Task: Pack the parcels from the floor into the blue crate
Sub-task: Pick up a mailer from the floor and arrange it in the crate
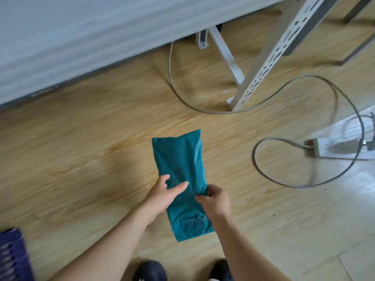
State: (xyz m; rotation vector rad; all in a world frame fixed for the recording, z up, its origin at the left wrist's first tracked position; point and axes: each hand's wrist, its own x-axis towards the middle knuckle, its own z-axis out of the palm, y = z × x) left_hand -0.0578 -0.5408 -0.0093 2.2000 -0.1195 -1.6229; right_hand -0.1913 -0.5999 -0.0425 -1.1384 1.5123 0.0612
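While right hand (215, 200) pinches teal parcel (181, 159) | left hand (162, 194) rests on it, fingers straight

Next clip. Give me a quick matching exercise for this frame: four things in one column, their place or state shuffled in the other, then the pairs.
Things:
1. teal parcel
2. blue crate
3. power strip
4. right hand

Place or state:
A. lower-left corner of view, only partly in frame
B. pinching the parcel's edge
C. white, at the far right of view
D. centre of view

Pairs: 1-D, 2-A, 3-C, 4-B
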